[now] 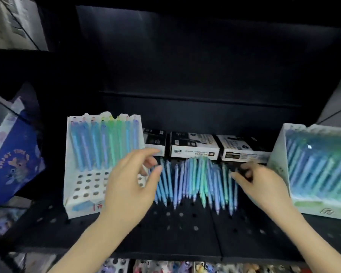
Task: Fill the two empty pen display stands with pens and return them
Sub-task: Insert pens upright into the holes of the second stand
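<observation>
Dark shelf (185, 223) holds a pile of pens (195, 180). Left of the pile stands a half-full stand (87, 184), and right of it a full stand (278, 154). Left hand (130, 186) hovers loosely open, holding nothing. Right hand (262, 186) touches the pile, but I cannot tell if it grips.

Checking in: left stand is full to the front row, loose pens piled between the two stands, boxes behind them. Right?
Not quite. The head view shows the left stand holds pens only at the back; its front holes are empty. The loose pens do lie between it and the right stand, with the boxes behind them.
</observation>
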`<state>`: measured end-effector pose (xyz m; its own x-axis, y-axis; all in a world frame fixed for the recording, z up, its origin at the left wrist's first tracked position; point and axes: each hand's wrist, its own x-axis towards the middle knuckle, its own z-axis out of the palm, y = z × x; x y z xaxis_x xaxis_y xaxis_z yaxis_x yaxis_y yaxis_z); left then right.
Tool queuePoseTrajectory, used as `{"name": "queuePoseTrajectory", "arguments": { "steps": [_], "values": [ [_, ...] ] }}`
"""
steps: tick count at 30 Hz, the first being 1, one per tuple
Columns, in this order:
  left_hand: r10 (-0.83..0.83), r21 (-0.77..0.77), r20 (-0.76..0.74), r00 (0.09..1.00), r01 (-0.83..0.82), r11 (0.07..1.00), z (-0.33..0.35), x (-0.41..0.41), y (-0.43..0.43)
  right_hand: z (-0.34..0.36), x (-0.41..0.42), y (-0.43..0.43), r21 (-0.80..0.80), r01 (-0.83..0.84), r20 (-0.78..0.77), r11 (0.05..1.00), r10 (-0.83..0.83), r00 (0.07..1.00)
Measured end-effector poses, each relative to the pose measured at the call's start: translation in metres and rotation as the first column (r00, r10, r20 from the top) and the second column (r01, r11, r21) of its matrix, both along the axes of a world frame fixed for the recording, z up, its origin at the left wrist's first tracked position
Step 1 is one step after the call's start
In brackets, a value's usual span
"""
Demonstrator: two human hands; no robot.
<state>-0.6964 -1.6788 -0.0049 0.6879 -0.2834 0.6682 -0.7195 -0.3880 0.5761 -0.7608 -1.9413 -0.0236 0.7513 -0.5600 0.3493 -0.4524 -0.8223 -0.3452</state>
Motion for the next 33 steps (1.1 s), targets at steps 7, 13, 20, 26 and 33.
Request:
{"name": "queuePoseTrajectory", "arguments": {
  "steps": [7, 13, 20, 26, 33],
  "values": [
    [0.023, 0.372, -0.308, 0.951, 0.098, 0.923, -0.012, 0.03, -0.085, -0.003, 0.003, -0.005, 0.209, -0.098, -0.052, 0.973, 0.111, 0.992],
    [0.076, 0.448, -0.454, 0.888, 0.154, 0.881, -0.02, 0.045, -0.116, -0.009, 0.02, -0.004, 0.325, -0.107, -0.03, 0.94, 0.123, 0.992],
    [0.085, 0.34, -0.625, 0.776, 0.173, 0.924, -0.015, 0.046, -0.126, -0.014, 0.023, -0.013, 0.511, -0.122, 0.035, 0.851, 0.121, 0.992],
    [0.169, 0.492, -0.601, 0.781, 0.195, 0.849, -0.013, 0.059, -0.129, -0.014, 0.023, -0.018, 0.555, -0.174, 0.1, 0.813, 0.142, 0.985],
    [0.153, 0.447, -0.587, 0.795, 0.16, 0.88, -0.009, 0.054, -0.124, -0.005, 0.014, -0.023, 0.714, -0.205, 0.151, 0.67, 0.139, 0.979]
  ]
}}
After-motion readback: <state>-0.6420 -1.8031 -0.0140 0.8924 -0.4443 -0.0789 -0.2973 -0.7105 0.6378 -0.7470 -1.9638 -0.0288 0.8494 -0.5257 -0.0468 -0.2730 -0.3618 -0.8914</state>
